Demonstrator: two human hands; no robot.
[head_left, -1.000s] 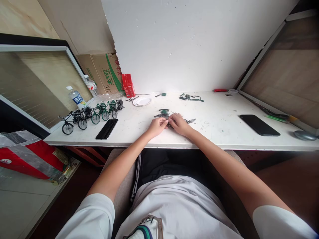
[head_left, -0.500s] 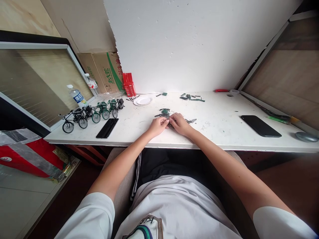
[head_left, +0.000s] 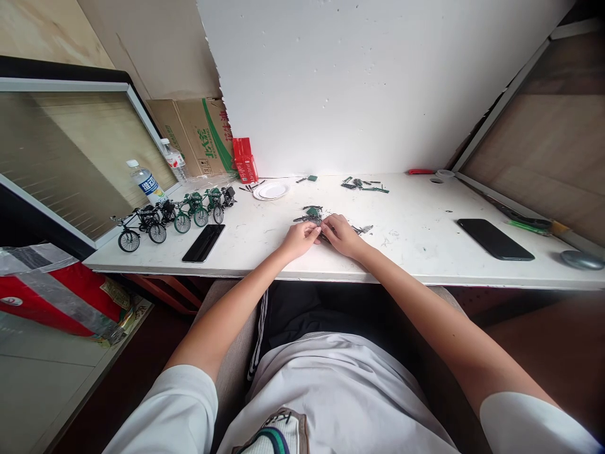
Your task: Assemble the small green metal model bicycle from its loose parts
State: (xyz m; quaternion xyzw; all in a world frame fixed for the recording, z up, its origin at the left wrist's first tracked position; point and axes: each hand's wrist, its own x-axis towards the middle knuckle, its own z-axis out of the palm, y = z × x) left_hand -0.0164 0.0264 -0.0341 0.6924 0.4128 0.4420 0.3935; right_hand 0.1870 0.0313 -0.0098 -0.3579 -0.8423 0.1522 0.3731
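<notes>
My left hand [head_left: 301, 239] and my right hand [head_left: 341, 234] meet over the white table [head_left: 265, 252], near its front edge. Both are closed, fingertips pinched together around something small that the fingers mostly hide. Just behind the fingertips lie small green and dark parts [head_left: 312, 212]. More thin dark pieces [head_left: 362, 229] are beside my right hand. Several small model bicycles [head_left: 142, 226], black or green, stand at the left of the table. Farther back lies a group of green and black parts [head_left: 363, 185], and a small green piece [head_left: 312, 178] is near the wall.
A phone [head_left: 203, 243] lies at left, a black phone [head_left: 495, 239] at right. White plates [head_left: 271, 190], a red box [head_left: 244, 160], bottles [head_left: 147, 183] and a carton [head_left: 201, 139] are at back left. A grey oval object [head_left: 581, 260] sits at far right.
</notes>
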